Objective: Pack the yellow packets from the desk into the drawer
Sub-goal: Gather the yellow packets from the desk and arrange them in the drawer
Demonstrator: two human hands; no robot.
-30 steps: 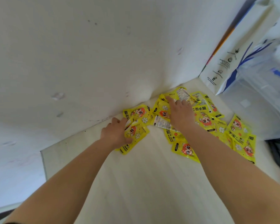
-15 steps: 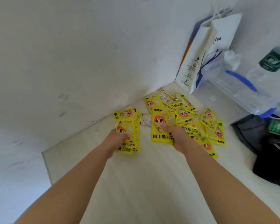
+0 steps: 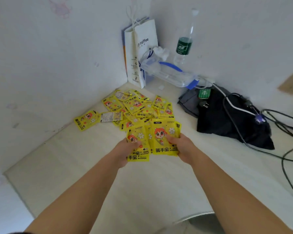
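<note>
Several packets (image 3: 161, 132): left hand (image 3: 124, 153), right hand (image 3: 183, 147)

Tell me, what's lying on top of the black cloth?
A white cable, a green tag and a plug lie on the black cloth. Anything under it is covered.

Soft, even light fills my view with no clear source, washing out the white walls (image 3: 41, 48) and the pale desk (image 3: 142, 191). Shadows are faint. My wide lens bows the desk's edges, and small print on the yellow packets (image 3: 135, 105) looks slightly smeared.
</note>
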